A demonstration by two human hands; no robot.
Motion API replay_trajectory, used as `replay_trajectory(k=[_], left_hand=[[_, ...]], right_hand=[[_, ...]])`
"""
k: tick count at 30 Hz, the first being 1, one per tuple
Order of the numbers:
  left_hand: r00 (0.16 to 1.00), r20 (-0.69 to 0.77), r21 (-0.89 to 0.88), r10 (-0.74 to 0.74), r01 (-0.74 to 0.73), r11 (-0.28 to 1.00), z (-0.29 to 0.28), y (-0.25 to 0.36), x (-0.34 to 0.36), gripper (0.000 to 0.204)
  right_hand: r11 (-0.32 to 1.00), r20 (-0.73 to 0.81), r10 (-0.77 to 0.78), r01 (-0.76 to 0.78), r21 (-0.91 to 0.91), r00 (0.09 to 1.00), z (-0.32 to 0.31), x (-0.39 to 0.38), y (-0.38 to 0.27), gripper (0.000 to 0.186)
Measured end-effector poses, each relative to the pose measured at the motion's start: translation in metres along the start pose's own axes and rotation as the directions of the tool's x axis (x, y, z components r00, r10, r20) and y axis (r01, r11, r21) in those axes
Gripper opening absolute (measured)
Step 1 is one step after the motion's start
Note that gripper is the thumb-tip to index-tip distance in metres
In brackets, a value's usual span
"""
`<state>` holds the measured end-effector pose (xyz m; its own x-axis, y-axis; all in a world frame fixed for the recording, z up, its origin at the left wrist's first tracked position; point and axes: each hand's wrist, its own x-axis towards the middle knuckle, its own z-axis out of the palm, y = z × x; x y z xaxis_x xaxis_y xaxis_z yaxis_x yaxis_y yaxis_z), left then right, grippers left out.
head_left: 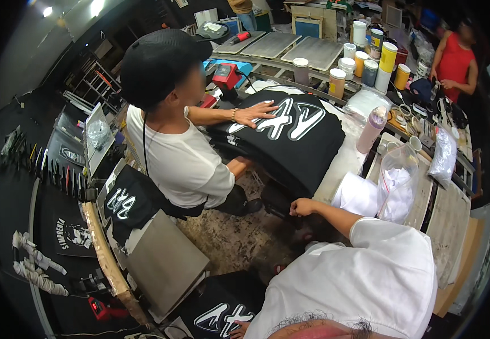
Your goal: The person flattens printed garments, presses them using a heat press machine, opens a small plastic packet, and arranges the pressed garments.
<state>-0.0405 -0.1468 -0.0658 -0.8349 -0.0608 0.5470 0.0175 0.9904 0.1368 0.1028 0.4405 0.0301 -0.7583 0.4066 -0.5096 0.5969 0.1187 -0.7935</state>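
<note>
At the lower edge, my left hand [239, 329] lies on a black T-shirt [222, 291] with white lettering. Its visible fingers are stretched out over the print; the rest is hidden by my white shirt. My right arm reaches leftward, and my right hand [301, 207] is closed, its fingers curled, beside the hanging edge of a black garment [318, 152]. What it holds, if anything, is too dark to make out. Across from me, a co-worker in a cap rests a flat hand [254, 114] on that garment's white print; the co-worker's other hand is under its edge.
A third black printed shirt [134, 198] lies at left by a grey platen [166, 257]. Ink jars [383, 65], a lilac bottle [372, 130] and a clear bag of white cloth [397, 189] stand on the right-hand bench. Another person in red [456, 62] is at far right.
</note>
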Motion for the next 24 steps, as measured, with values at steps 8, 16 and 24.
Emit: replay_trajectory(k=[8,16,24], left_hand=[[0.813,0.563,-0.618,0.145,0.298,0.728,-0.018,0.098,0.015,0.039],[0.066,0.899,-0.398,0.434,0.537,0.744,0.009,0.182,0.017,0.024],[-0.189,0.741,-0.658,0.645,-0.396,0.64,0.121,0.127,-0.028,0.042]], right_hand=[[0.934,-0.144,-0.275,0.228,-0.274,0.951,-0.01,0.005,0.016,0.021],[0.963,0.146,-0.043,0.079,-0.256,0.988,0.01,-0.018,-0.02,0.036],[0.432,0.432,-0.842,0.884,0.18,0.324,-0.079,-0.227,-0.261,0.024]])
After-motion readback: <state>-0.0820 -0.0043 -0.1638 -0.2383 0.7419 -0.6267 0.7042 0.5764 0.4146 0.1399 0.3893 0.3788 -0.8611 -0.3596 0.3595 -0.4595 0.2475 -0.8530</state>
